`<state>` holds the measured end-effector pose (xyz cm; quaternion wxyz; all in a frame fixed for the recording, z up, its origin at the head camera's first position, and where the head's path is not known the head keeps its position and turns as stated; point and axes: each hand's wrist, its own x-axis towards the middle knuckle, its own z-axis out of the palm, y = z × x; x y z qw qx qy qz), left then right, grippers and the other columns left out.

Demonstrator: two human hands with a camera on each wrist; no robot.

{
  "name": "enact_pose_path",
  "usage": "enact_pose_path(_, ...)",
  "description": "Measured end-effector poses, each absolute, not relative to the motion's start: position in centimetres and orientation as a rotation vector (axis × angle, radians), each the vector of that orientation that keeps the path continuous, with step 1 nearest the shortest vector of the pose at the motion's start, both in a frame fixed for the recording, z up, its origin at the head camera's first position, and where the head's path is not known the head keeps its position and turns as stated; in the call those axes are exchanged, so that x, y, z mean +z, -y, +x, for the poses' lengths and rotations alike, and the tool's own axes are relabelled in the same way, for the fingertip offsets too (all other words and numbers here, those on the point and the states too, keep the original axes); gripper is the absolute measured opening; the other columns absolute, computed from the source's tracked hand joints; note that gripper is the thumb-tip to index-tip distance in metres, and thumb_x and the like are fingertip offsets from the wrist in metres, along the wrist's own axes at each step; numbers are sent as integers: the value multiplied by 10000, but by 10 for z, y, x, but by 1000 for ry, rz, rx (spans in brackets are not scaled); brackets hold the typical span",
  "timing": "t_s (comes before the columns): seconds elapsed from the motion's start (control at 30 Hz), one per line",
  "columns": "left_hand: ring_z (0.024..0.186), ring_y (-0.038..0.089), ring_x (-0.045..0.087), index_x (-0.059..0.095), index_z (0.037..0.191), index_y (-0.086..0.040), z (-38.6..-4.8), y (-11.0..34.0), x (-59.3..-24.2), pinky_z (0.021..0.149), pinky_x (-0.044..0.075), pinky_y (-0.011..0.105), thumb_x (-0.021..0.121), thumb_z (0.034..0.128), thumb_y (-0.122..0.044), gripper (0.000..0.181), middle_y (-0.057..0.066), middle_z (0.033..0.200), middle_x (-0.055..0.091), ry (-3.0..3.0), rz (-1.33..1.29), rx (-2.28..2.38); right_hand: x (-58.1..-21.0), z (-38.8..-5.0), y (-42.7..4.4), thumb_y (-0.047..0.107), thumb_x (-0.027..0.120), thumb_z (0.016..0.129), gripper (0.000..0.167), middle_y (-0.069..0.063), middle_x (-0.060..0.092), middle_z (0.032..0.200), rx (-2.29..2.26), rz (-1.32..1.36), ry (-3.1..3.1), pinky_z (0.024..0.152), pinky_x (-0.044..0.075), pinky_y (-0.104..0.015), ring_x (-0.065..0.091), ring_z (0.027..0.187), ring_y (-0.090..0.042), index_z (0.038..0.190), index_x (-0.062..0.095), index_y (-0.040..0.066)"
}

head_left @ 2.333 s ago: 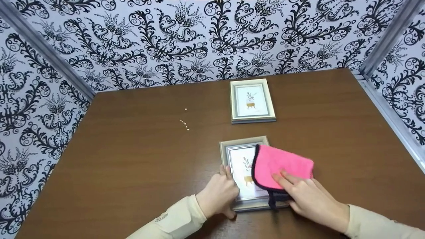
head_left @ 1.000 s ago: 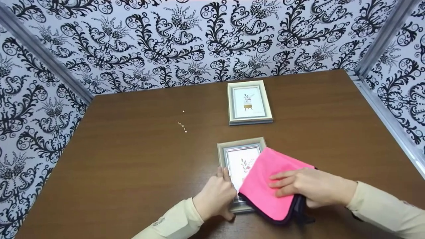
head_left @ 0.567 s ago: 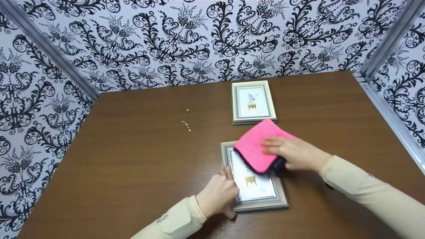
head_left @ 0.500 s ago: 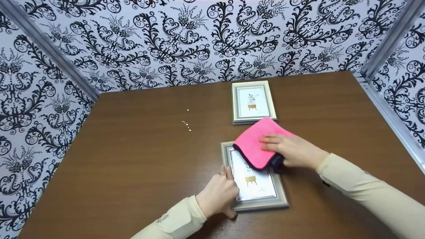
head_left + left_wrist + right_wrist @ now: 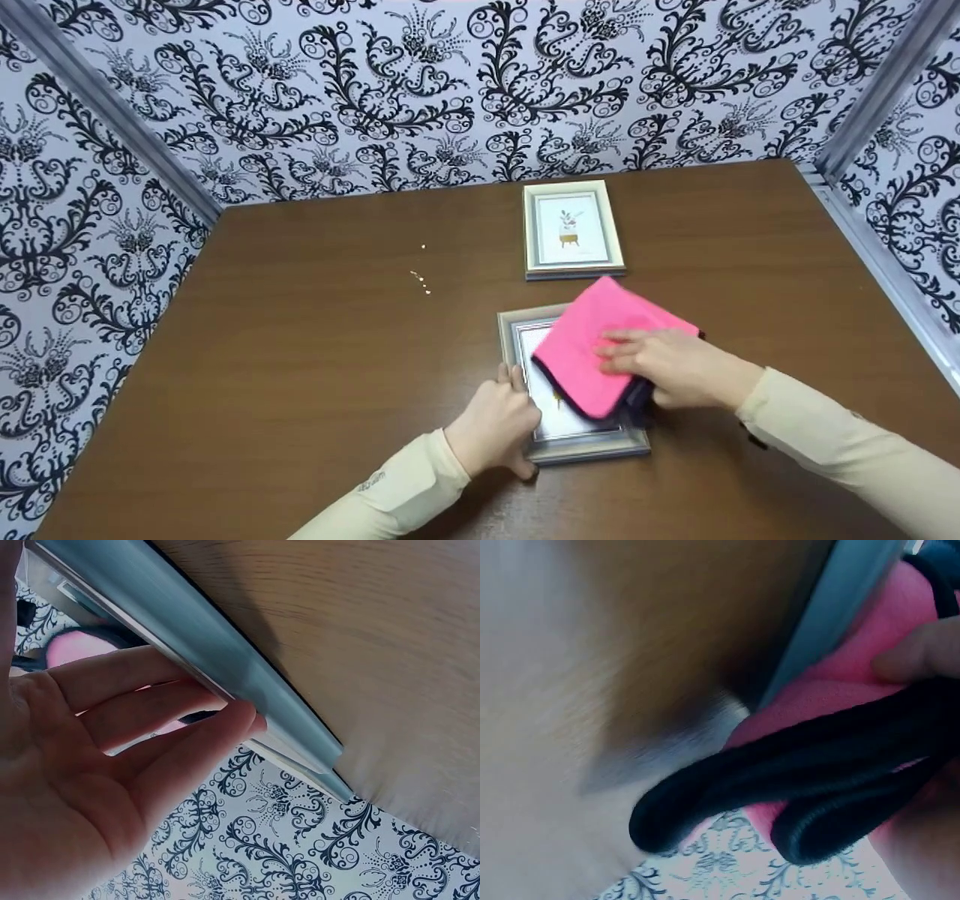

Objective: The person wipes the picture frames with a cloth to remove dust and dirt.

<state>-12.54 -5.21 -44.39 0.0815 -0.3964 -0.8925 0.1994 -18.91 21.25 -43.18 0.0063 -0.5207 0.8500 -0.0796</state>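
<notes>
In the head view, the lower picture frame point(image 5: 589, 450) lies flat, its drawing partly covered by a pink cloth point(image 5: 577, 345) with a dark underside and black edging. My right hand point(image 5: 671, 367) grips that cloth, fingers spread on top over the frame's upper right part; in the right wrist view a digit presses the pink cloth point(image 5: 802, 701) beside dark folds. At the frame's left edge, my left hand point(image 5: 495, 424) holds on with bent fingers, thumb near the lower left corner. The left wrist view has fingertips against the frame's side point(image 5: 217, 630).
A second picture frame point(image 5: 532, 225) lies farther back, just beyond the cloth's top corner. Several small pale bits point(image 5: 421, 279) are scattered left of the frames on the brown table point(image 5: 300, 337). Patterned walls point(image 5: 420, 97) stand at the back and sides.
Over the last second my right hand moved the cloth up across the lower frame, then slightly back down and right. My left hand stays at the frame's left edge.
</notes>
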Motion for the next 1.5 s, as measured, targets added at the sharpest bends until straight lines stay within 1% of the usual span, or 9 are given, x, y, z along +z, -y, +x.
enact_pose_path(0.3,980,405,649,751,763,-138,-126,51,-444,515,548,314,737,518,-757,666,317,1109,613,2646,-1173,612,-423,-157,-217,-132,576,629,478,-6,704,1051,-468,-1709,-2549,902,492,-440,614,1094,-255,1021,728,95)
enact_pose_path(0.5,930,400,663,678,614,-182,-128,47,-450,485,538,304,733,547,-741,565,331,1051,624,2650,-1149,539,-431,-163,-203,-64,669,664,533,-229,610,1216,-302,-1445,-2850,901,473,-527,572,1125,-408,1195,631,-40)
enact_pose_path(0.7,882,375,677,724,672,-249,-130,42,-450,498,542,308,736,546,-747,514,286,1013,657,2681,-1140,517,-429,-196,-174,-16,681,741,532,-300,546,1269,-242,-1199,-2917,953,420,-563,500,1175,-486,1257,565,-81)
enact_pose_path(0.83,879,373,676,727,683,-284,-131,39,-448,528,549,313,740,550,-743,478,267,996,666,2693,-1160,497,-422,-215,-153,13,684,768,335,-228,646,1030,-353,-1053,-2929,822,490,-518,601,960,-412,1087,614,-62)
enact_pose_path(0.93,883,399,670,712,663,-270,-131,39,-447,532,553,323,741,550,-740,485,302,1011,648,2694,-1159,509,-417,-222,-140,-4,654,769,158,-143,614,779,-406,-1000,-2923,658,496,-464,580,718,-328,916,601,-24)
enact_pose_path(1.07,887,417,665,712,665,-250,-131,40,-445,518,552,327,748,538,-740,508,326,1037,631,2704,-1133,528,-412,-225,-127,-32,613,762,105,-107,556,682,-391,-943,-2884,583,486,-421,527,613,-271,860,578,-13)
enact_pose_path(1.2,817,368,680,684,629,-245,-131,41,-445,496,544,313,766,532,-722,494,314,1006,647,2705,-1138,503,-410,-223,-119,-20,627,790,113,-98,555,698,-398,-907,-2826,582,491,-393,526,616,-247,893,582,-8)
enact_pose_path(1.33,643,183,627,640,592,-241,-132,41,-445,492,529,282,784,528,-700,485,99,796,696,2680,-1162,480,-412,-219,-109,-36,626,787,185,-105,588,751,-429,-941,-2763,635,503,-400,557,675,-259,966,592,-7)
enact_pose_path(1.5,618,133,584,656,606,-232,-130,41,-446,522,528,282,791,528,-691,484,8,710,648,2655,-1174,476,-419,-211,-99,-72,604,786,389,-224,626,1114,-433,-1094,-2691,946,433,-507,559,1072,-402,1174,583,-42)
